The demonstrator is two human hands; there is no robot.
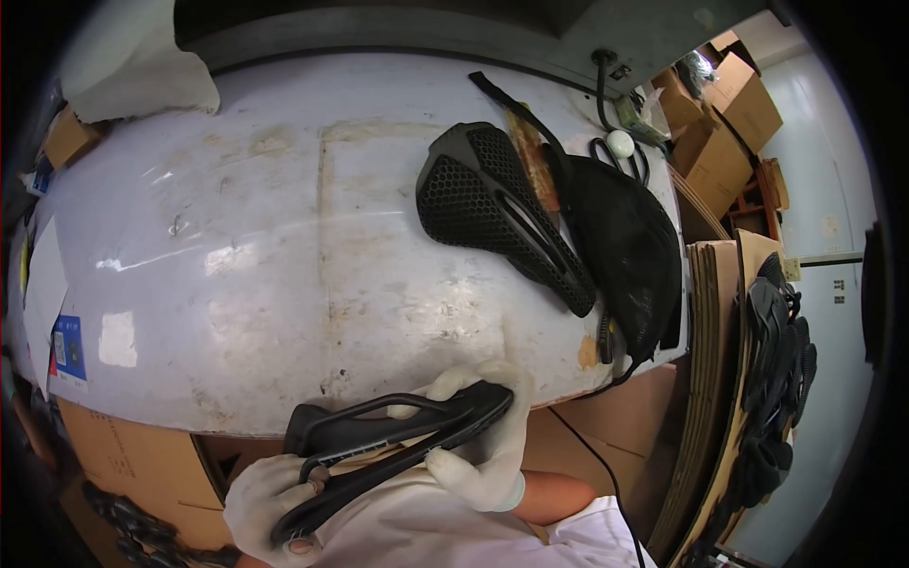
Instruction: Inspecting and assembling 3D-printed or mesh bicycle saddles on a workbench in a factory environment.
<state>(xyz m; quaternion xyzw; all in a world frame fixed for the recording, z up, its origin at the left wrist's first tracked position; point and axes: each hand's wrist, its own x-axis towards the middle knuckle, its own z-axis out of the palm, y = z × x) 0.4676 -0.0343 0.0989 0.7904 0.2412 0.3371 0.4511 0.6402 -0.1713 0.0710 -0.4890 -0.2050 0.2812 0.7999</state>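
1. The left grip [268, 500], gloved in white with bare fingertips showing, is clenched on the lower left end of a black saddle [333, 431], fingers curled over its edge.
2. The right grip [492, 440], also gloved, grasps the other end: fingers wrap behind it from the far side, the thumb lies on the near side, and the wrist bends inward above a bare forearm.
3. The saddle is held slanting, right end higher, in front of the person's white shirt [417, 535] and across the view of the tabletop's near edge.
4. A thin black cable [606, 464] hangs just to the right of the right forearm, limiting room on that side.
5. The tabletop [256, 312] is white and stained; its near edge curves behind both grips. The widest open room spreads ahead and to the left.
6. On the right, a second saddle [483, 189] with a honeycomb surface lies just beside a black bag [625, 237], narrowing the room toward the right edge.
7. Stacked cardboard [705, 350] stands beyond that edge.
8. A dark panel [398, 33] bounds the far edge; a white cloth [133, 62] hangs at the far left corner.
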